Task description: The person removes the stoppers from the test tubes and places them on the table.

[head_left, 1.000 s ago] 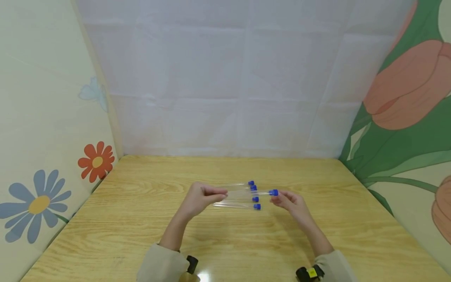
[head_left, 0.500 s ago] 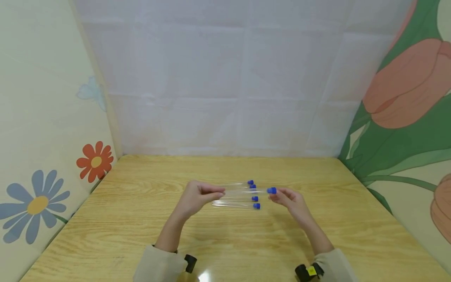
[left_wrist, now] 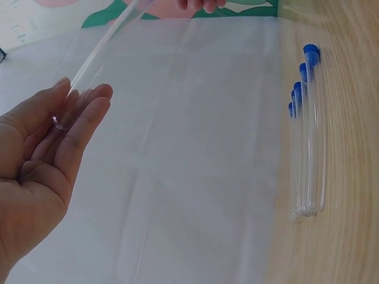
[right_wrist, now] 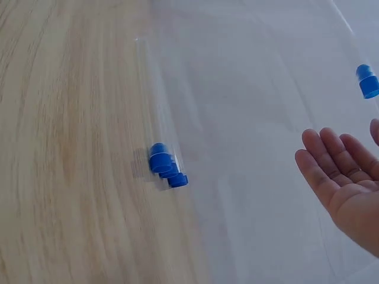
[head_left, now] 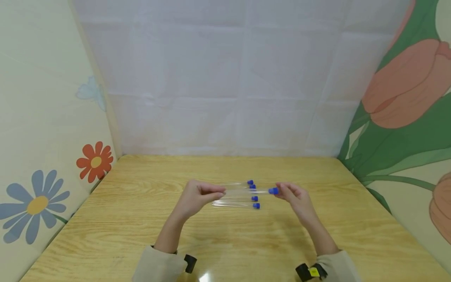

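Note:
My left hand (head_left: pixel 197 197) pinches the rounded bottom of a clear test tube (head_left: pixel 246 191) between thumb and fingers. The tube is held nearly level above the table, its blue cap (head_left: pixel 273 191) pointing right. Close by that cap is my right hand (head_left: pixel 296 201). In the right wrist view, the right hand's fingers (right_wrist: pixel 331 157) are loosely bent, and a small gap separates them from the blue cap (right_wrist: pixel 367 83). The left wrist view shows the tube's bottom (left_wrist: pixel 61 120) between the left thumb and fingers.
Several more blue-capped test tubes (head_left: pixel 236 205) lie side by side on the wooden table (head_left: pixel 141 227), beneath the held tube, caps to the right. A white cloth (head_left: pixel 225 98) hangs behind the table. Flower-printed panels (head_left: pixel 38 203) stand at both sides.
My right hand has shifted slightly, its fingers rising a little near the cap. The held tube moved slightly left, then back a little right. The tubes on the table stay put.

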Action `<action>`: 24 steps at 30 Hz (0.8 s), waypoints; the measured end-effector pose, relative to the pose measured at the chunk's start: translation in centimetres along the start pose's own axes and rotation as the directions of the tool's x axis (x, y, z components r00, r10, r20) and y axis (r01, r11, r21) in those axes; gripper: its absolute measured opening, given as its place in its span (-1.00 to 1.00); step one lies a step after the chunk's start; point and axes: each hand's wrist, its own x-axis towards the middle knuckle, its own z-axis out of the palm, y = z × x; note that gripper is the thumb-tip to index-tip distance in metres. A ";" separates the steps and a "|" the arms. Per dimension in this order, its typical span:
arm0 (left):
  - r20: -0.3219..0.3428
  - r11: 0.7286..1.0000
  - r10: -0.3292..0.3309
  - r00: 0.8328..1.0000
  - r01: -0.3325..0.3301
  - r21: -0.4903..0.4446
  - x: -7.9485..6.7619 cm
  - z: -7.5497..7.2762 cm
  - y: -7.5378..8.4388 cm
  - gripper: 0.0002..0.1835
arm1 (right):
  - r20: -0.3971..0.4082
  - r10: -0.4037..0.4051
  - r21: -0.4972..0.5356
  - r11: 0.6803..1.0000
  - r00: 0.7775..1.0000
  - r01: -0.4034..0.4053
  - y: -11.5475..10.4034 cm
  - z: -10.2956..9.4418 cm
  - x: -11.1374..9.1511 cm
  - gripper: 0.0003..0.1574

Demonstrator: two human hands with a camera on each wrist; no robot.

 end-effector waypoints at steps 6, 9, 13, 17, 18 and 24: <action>0.005 1.000 0.008 1.000 -0.008 -0.006 0.1 0.1 -0.3 -0.79 | 0.026 -0.026 -0.004 1.000 0.999 0.026 -0.6 0.2 -0.2 -0.55; 0.006 1.000 0.008 1.000 -0.008 -0.006 0.1 0.1 -0.4 -0.80 | 0.090 -0.086 0.024 0.996 0.992 0.085 -0.7 0.3 -0.4 -0.66; 0.004 1.000 0.002 1.000 -0.002 -0.006 0.1 0.1 -0.4 -0.80 | 0.166 -0.140 0.053 0.990 0.976 0.133 -0.6 0.3 -0.5 -0.74; 0.000 1.000 -0.002 1.000 0.002 -0.016 0.1 0.1 -0.5 -0.80 | 0.194 -0.156 0.059 0.987 0.969 0.147 -0.6 0.4 -0.5 -0.72; -0.001 1.000 -0.003 1.000 0.003 -0.018 0.1 0.1 -0.6 -0.80 | 0.197 -0.158 0.061 0.987 0.968 0.148 -0.6 0.4 -0.5 -0.72; 0.003 1.000 0.005 1.000 -0.004 -0.017 0.1 0.2 -0.6 -0.80 | 0.236 -0.188 0.111 0.980 0.954 0.166 -0.6 0.5 -0.5 -0.71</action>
